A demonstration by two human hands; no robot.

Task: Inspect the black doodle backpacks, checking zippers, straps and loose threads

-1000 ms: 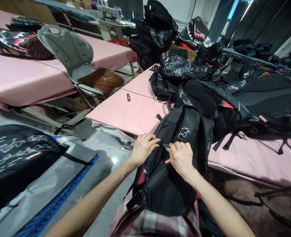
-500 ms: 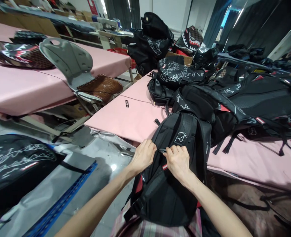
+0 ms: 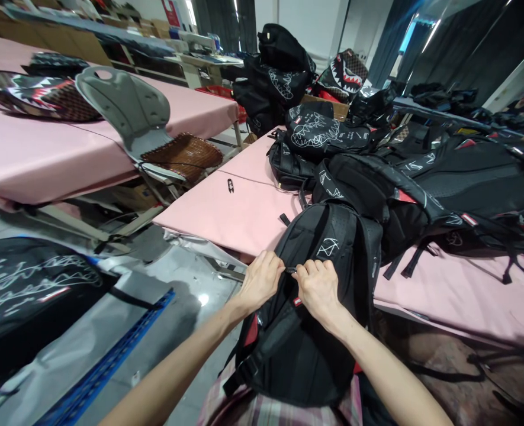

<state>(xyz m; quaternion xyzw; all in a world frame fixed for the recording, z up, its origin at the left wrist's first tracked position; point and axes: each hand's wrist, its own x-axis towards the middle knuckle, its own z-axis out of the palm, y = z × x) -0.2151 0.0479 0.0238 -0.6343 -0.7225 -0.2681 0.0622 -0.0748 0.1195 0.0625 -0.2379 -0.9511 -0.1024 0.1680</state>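
A black backpack [image 3: 328,236] with white scribble marks leans from my lap against the edge of the pink table [image 3: 239,207]. My left hand [image 3: 262,281] is closed on the backpack's fabric at its left side. My right hand [image 3: 317,287] is closed in a pinch on a small zipper pull [image 3: 292,270] between the two hands. A small red tag [image 3: 296,301] shows just below my right hand.
Several more black backpacks [image 3: 421,177] are piled across the pink table behind it. A small dark tool [image 3: 230,186] lies on the table's left part. A grey chair with a woven seat [image 3: 182,155] stands between the two pink tables. A blue bar [image 3: 111,361] lies on the floor at lower left.
Both hands have drawn closer together on the backpack, the left hand's fingers curling in. The view has shifted slightly; the backpack sits lower in frame than a second ago.
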